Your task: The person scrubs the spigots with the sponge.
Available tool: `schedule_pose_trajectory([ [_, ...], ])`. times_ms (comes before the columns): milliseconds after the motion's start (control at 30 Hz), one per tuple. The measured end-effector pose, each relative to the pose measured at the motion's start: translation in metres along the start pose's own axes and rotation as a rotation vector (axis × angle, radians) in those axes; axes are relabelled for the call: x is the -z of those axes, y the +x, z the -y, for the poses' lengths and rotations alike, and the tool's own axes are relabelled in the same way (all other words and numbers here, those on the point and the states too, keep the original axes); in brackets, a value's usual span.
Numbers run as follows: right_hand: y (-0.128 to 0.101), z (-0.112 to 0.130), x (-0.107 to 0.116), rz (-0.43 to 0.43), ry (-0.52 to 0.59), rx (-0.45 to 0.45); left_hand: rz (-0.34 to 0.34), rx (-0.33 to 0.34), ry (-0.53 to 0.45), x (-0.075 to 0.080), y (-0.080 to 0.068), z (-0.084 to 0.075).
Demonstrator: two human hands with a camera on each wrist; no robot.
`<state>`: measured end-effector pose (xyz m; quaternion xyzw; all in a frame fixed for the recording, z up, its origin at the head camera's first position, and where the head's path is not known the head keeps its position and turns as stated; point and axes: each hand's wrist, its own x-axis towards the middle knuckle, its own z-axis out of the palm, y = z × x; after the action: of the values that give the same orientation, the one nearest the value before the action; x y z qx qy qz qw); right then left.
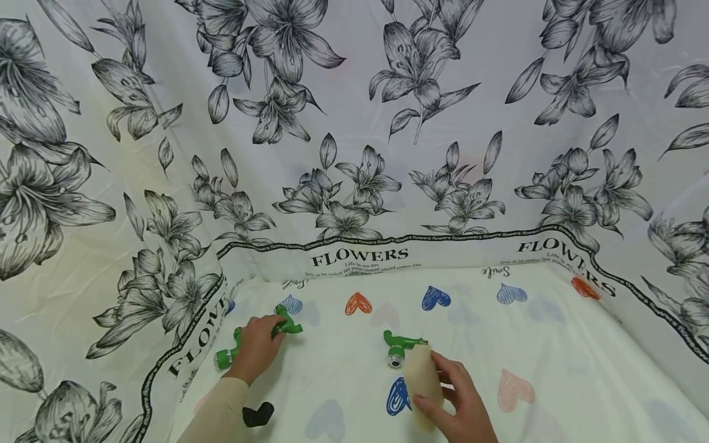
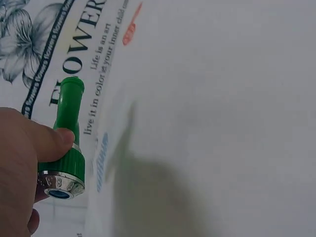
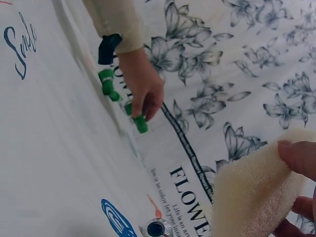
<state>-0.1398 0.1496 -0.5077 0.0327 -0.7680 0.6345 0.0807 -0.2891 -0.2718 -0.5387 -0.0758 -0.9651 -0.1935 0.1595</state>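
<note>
My left hand (image 1: 260, 344) grips a green plastic water tap (image 1: 288, 321) at the left of the cloth. In the left wrist view the thumb presses on that tap's body (image 2: 69, 108), just above its ribbed collar and silver ring. Beside the same hand lies another green tap (image 1: 223, 359), partly hidden by the wrist. With thumb and fingers my right hand (image 1: 460, 400) holds a pale cream sponge (image 1: 423, 384), its porous surface showing in the right wrist view. A third green tap (image 1: 397, 346) lies just beyond the sponge, its silver ring towards me; the sponge overlaps its right end.
A white cloth with printed hearts (image 1: 327, 387) covers the surface. Behind it and along both sides hang white sheets with black flowers (image 1: 354, 184), meeting the cloth at a black-edged border.
</note>
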Motion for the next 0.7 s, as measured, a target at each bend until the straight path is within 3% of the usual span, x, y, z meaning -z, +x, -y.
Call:
schedule_pose_trajectory([
  [267,0.001,-0.001,0.008,-0.005,-0.029,-0.067,0.051,0.060,0.123,-0.007,-0.012,0.023],
  [533,0.003,-0.002,0.010,-0.014,-0.020,-0.060,0.072,0.111,0.117,-0.011,-0.010,0.020],
  [600,0.004,-0.003,0.011,-0.017,-0.022,-0.064,0.056,0.089,0.099,-0.011,-0.010,0.014],
  [700,0.005,-0.004,0.014,-0.031,-0.031,-0.063,0.003,0.005,0.048,-0.012,-0.008,0.000],
])
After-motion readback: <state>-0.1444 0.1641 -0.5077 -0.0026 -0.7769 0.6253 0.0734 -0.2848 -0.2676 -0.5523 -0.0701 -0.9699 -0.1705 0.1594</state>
